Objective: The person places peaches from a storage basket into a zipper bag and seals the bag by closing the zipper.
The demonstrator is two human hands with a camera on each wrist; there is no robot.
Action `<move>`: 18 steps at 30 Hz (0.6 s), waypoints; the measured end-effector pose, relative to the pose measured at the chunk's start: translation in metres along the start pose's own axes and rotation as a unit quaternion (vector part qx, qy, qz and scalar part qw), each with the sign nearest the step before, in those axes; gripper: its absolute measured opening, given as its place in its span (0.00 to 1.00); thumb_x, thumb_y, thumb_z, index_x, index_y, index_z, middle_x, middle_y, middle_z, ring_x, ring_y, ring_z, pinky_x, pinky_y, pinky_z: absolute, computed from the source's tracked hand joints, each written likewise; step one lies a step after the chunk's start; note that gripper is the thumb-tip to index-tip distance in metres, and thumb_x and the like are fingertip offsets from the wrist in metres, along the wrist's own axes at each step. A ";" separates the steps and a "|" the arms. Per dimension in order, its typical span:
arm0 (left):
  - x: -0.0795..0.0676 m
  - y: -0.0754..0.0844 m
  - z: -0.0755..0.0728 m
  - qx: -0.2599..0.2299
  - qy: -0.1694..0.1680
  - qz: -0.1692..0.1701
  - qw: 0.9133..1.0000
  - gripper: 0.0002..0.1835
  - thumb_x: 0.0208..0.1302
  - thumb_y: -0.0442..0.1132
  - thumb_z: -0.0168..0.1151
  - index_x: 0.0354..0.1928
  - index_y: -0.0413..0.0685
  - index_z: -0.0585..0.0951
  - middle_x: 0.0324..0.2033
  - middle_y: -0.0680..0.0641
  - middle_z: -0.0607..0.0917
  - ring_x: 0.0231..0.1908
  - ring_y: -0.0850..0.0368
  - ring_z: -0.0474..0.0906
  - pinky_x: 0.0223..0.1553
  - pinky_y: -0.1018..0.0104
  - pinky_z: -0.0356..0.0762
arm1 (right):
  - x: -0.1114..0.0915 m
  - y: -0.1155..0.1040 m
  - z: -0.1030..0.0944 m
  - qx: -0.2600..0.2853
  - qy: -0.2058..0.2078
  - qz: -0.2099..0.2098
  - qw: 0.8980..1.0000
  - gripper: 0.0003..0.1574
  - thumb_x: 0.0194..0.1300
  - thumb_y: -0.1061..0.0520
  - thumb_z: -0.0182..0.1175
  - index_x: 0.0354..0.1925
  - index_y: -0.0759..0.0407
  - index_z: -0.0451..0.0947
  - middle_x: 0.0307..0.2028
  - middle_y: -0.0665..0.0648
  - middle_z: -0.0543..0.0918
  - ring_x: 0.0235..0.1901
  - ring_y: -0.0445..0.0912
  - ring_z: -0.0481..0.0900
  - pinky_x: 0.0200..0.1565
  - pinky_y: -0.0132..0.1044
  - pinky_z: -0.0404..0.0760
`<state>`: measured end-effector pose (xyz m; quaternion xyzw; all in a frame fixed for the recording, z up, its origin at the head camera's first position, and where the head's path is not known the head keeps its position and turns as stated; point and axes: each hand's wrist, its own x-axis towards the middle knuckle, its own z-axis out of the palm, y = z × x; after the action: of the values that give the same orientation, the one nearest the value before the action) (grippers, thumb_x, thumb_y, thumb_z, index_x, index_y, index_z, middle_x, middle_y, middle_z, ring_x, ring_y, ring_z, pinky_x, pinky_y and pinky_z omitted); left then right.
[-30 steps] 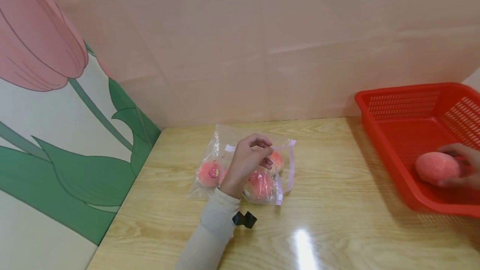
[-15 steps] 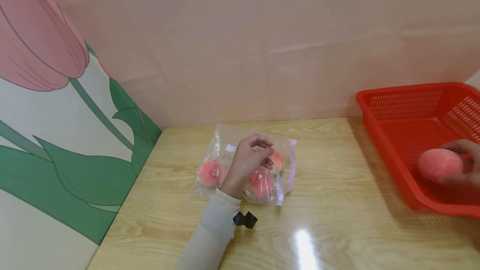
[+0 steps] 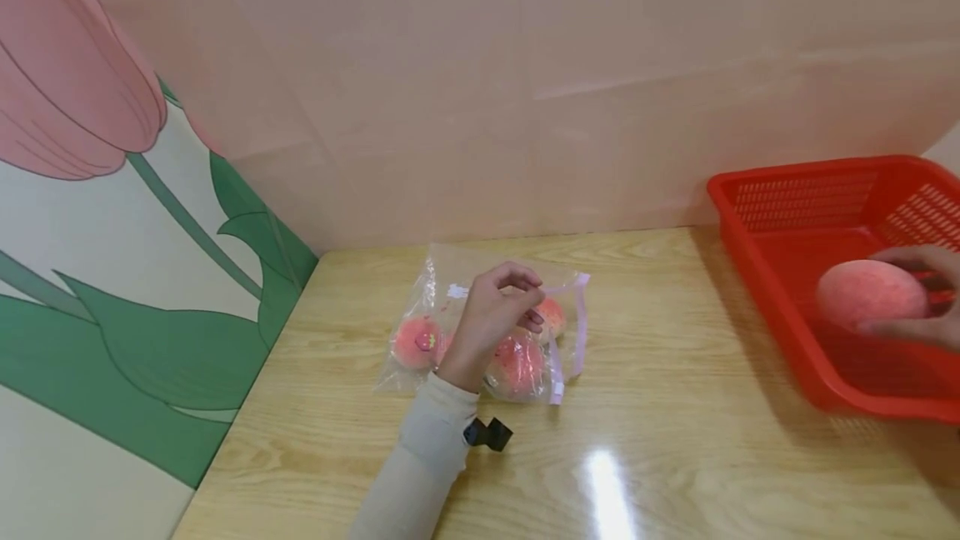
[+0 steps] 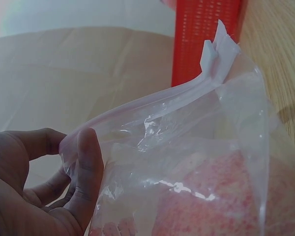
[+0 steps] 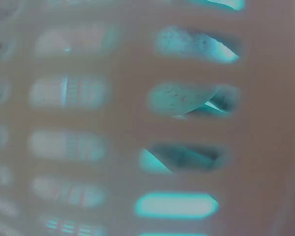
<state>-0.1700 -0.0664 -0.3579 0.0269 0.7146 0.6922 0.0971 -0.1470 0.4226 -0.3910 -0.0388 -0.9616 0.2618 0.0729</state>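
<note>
A clear zip bag point(image 3: 581, 327) with a pale purple zip edge lies on the table, holding several pink peaches point(image 3: 517, 367). My left hand point(image 3: 491, 319) is over it; in the left wrist view, the thumb and fingers pinch the bag's top edge point(image 4: 137, 105), and a white slider point(image 4: 208, 58) sits at the far end of the zip. At the far right my right hand point(image 3: 943, 315) grips a pink peach point(image 3: 870, 294) from its right side, thumb below and fingers above. That peach overlaps the inside of a red basket point(image 3: 765, 298). Part of the right hand is cut off.
The basket's slotted wall point(image 5: 128, 113) fills the right wrist view, blurred and close. A wood-grain table point(image 3: 660, 440) lies between bag and basket. Behind stands a pinkish covered wall point(image 3: 525, 107), with a tulip-painted panel point(image 3: 180, 290) on the left.
My right hand has lifted the peach up from low in the basket and a little to the left. The left hand and the bag stay put.
</note>
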 end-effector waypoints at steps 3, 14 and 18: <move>0.000 0.000 0.000 0.004 0.000 0.000 1.000 0.07 0.64 0.30 0.63 0.43 0.40 0.81 0.35 0.47 0.80 0.21 0.58 0.81 0.26 0.67 0.87 | -0.004 -0.007 -0.001 -0.002 0.007 0.011 1.000 0.68 0.45 0.40 0.80 0.75 0.54 0.55 0.65 0.69 0.64 0.52 0.72 0.64 0.22 0.23 0.72; 0.001 0.000 0.000 0.004 0.005 -0.001 1.000 0.05 0.64 0.30 0.63 0.41 0.42 0.82 0.34 0.47 0.80 0.21 0.57 0.81 0.26 0.67 0.87 | -0.010 -0.036 -0.004 0.030 0.020 -0.017 0.999 0.67 0.45 0.42 0.80 0.76 0.34 0.53 0.62 0.58 0.71 0.51 0.55 0.71 0.29 0.11 0.71; 0.001 0.000 0.000 0.006 0.007 -0.004 1.000 0.05 0.64 0.30 0.64 0.42 0.42 0.82 0.34 0.47 0.80 0.21 0.57 0.81 0.26 0.67 0.87 | -0.013 -0.053 -0.006 0.022 0.018 -0.012 1.000 0.67 0.45 0.41 0.80 0.77 0.45 0.56 0.61 0.68 0.71 0.50 0.65 0.69 0.24 0.18 0.74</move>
<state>-0.1713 -0.0661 -0.3579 0.0196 0.7197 0.6876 0.0943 -0.1355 0.3790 -0.3605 -0.0305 -0.9546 0.2810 0.0940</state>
